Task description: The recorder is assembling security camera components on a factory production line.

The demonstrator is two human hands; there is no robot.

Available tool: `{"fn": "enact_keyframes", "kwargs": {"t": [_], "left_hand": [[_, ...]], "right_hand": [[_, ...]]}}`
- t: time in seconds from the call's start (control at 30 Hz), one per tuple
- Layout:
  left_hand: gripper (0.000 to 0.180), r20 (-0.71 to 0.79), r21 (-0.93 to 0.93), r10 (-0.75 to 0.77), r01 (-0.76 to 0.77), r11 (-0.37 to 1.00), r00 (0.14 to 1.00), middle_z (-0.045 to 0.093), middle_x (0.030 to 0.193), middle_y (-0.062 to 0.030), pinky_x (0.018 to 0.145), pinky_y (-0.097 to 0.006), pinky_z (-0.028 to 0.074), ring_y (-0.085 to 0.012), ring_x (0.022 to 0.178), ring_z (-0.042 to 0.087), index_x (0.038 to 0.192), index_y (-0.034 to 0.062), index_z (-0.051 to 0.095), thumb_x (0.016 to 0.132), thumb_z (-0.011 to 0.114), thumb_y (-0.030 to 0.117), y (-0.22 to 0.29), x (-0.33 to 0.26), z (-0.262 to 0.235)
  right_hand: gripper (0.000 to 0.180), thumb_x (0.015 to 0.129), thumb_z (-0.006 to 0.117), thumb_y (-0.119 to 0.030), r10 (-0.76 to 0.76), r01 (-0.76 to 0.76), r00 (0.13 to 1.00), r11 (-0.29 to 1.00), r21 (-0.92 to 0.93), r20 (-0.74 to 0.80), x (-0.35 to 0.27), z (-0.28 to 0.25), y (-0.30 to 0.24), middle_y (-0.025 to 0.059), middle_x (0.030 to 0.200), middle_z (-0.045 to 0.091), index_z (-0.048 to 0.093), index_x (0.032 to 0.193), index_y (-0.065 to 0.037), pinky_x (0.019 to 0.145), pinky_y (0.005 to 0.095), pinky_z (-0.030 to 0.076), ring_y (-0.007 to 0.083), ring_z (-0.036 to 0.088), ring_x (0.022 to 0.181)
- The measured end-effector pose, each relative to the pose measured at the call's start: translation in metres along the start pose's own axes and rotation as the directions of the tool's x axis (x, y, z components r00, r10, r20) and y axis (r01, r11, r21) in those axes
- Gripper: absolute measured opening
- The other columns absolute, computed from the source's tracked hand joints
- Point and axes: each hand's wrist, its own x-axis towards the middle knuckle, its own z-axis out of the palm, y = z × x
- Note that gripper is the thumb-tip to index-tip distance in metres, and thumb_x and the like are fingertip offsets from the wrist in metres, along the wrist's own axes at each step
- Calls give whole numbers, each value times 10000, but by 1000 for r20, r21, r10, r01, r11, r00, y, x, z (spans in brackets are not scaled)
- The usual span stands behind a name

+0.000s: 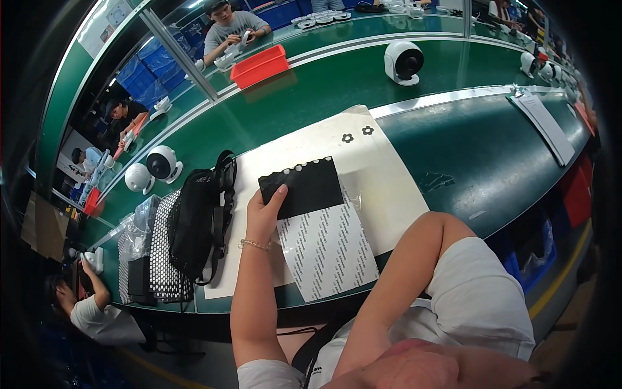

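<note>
My left hand [265,211] grips the left edge of a black sheet [304,188] whose top edge is scalloped with a row of punched-out round holes. The sheet lies over a white striped backing sheet [327,249] on a large white paper mat [389,175]. Two small black flower-shaped pieces [357,134] rest on the mat's far end. My right arm is bent with the elbow [434,223] over the mat's right edge. Its forearm runs back toward my face, and the hand itself is out of sight.
A black bag [194,223] and a stack of perforated sheets [162,259] lie left of the mat. White round devices [403,61] [162,163] stand on the green belt, with a red bin [259,66] farther off. A paper sheet [547,126] lies right. Other people work nearby.
</note>
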Motion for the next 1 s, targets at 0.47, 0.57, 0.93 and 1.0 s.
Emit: {"fn": "enact_keyframes", "kwargs": {"t": [0.47, 0.57, 0.93, 1.0], "left_hand": [[342, -12, 18, 52, -52, 999, 999, 594, 813, -62, 645, -231, 440, -105, 719, 537, 905, -49, 566, 744, 638, 244, -8, 4, -1], [347, -27, 3, 30, -30, 1000, 999, 596, 805, -71, 638, -233, 443, -114, 701, 543, 905, -57, 558, 746, 635, 242, -2, 0, -2], [363, 3, 7, -15, 15, 1000, 1000, 594, 843, -81, 680, -244, 440, -120, 752, 546, 936, -53, 548, 747, 631, 246, -1, 0, -4], [368, 3, 12, -15, 15, 1000, 1000, 593, 847, -83, 681, -245, 441, -120, 754, 547, 940, -53, 546, 747, 632, 247, -1, 0, -4]], "right_hand": [[304, 819, 508, -158, -15, -42, 886, 993, 112, 464, 66, -26, 18, 102, 963, 523, 456, 1060, 20, 764, 279, 401, 159, 504, 891], [305, 819, 509, -159, -29, -46, 852, 991, 129, 524, 74, -27, 22, 102, 960, 523, 455, 1059, 20, 763, 279, 401, 158, 503, 889], [306, 816, 512, -161, -57, -24, 813, 991, 131, 580, 80, -28, 24, 100, 947, 522, 453, 1056, 19, 757, 276, 401, 153, 501, 882], [307, 815, 512, -162, -61, -19, 809, 991, 130, 585, 80, -28, 25, 100, 945, 522, 452, 1056, 19, 756, 276, 401, 152, 501, 881]]}}
